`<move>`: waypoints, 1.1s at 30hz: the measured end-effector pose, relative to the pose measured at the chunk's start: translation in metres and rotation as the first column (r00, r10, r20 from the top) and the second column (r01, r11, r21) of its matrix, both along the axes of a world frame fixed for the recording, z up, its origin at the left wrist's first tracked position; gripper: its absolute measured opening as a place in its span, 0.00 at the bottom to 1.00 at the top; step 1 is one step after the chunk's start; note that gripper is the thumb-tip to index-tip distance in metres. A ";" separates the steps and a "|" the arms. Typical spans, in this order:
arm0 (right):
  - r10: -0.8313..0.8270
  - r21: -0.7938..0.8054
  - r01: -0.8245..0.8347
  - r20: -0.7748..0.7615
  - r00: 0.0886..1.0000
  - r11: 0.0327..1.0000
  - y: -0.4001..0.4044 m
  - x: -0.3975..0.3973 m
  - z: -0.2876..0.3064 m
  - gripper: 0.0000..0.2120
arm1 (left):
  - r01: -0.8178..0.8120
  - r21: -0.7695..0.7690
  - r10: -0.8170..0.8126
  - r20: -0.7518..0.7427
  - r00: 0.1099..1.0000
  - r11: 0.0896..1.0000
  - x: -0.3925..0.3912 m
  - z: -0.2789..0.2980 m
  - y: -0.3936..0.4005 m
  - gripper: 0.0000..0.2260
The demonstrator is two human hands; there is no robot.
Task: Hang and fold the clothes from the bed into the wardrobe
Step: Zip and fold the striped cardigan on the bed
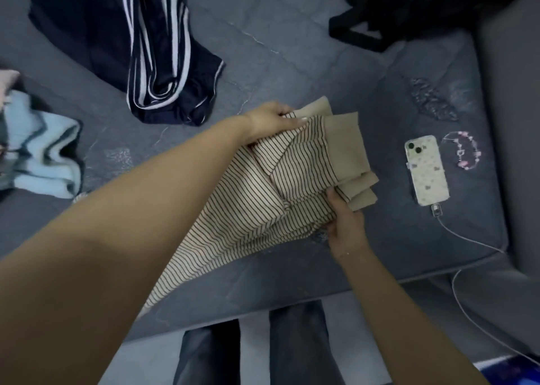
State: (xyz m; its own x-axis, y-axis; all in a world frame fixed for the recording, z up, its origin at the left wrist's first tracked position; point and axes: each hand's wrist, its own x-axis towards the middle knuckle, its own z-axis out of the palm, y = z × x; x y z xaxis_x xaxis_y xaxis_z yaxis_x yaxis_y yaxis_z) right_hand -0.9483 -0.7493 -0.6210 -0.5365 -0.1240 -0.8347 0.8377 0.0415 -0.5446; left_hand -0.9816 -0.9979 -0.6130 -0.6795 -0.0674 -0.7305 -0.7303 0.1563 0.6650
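A beige garment with thin dark stripes and plain beige cuffs (280, 174) lies partly folded on the grey-blue bed (263, 48). My left hand (270, 121) grips its far upper edge, fingers curled over the fabric. Its near right side, close to the cuffs, is held by my right hand (343, 218). A navy garment with white stripes (157, 63) lies crumpled at the back left on top of a dark one (79, 33). At the left edge sits a light blue knit (43, 153).
A phone in a patterned case (426, 171) lies right of the garment, with a white charging cable (467, 238) running off the bed. A beaded bracelet (464, 150) lies beside it. A black bag (423, 7) sits at the back right. My legs stand at the bed's near edge.
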 end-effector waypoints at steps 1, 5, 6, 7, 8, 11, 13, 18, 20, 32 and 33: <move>0.003 0.025 -0.001 -0.091 0.996 1.000 0.001 0.007 0.008 0.19 | -0.008 0.039 0.009 -0.017 1.000 0.999 0.003 0.007 -0.005 0.18; 0.074 0.070 -0.045 -0.496 0.865 0.997 -0.015 0.049 0.063 0.23 | 0.028 0.246 0.004 -0.129 0.992 0.969 0.034 0.052 -0.036 0.12; 0.102 0.070 -0.076 -0.570 0.815 0.995 -0.021 0.063 0.078 0.22 | 0.054 0.254 -0.010 -0.172 0.985 0.966 0.047 0.068 -0.048 0.11; 0.131 0.072 -0.111 -0.616 0.777 0.991 -0.029 0.080 0.091 0.23 | 0.083 0.238 -0.032 -0.214 0.976 0.968 0.064 0.084 -0.061 0.12; 0.168 0.075 -0.156 -0.634 0.755 0.985 -0.038 0.097 0.102 0.23 | 0.105 0.209 -0.051 -0.249 0.967 0.972 0.084 0.100 -0.076 0.14; 0.489 0.303 -0.413 -0.728 0.481 0.859 -0.068 0.155 0.117 0.13 | 0.086 0.140 -0.044 -0.279 0.959 0.986 0.165 0.126 -0.124 0.09; 0.590 0.389 -0.573 -0.779 0.213 0.721 -0.087 0.196 0.108 0.08 | 0.043 0.086 -0.023 -0.220 0.975 0.995 0.229 0.128 -0.154 0.08; 0.791 0.625 -0.737 -0.574 -0.213 0.256 -0.128 0.271 0.055 0.24 | -0.071 -0.075 0.072 0.010 0.997 0.995 0.360 0.082 -0.184 0.13; 0.840 0.716 -0.697 -0.403 -0.363 0.042 -0.138 0.292 0.032 0.30 | -0.202 -0.131 0.211 0.055 0.976 0.970 0.386 0.054 -0.177 0.15; 0.687 0.972 -0.217 -0.094 -0.720 -0.094 -0.115 0.306 -0.033 0.49 | -0.528 -0.189 0.540 0.017 0.841 0.828 0.401 -0.023 -0.140 0.24; 0.693 0.972 -0.221 -0.105 -0.713 -0.080 -0.119 0.302 -0.035 0.48 | -0.567 -0.135 0.576 0.039 0.816 0.812 0.400 -0.023 -0.139 0.26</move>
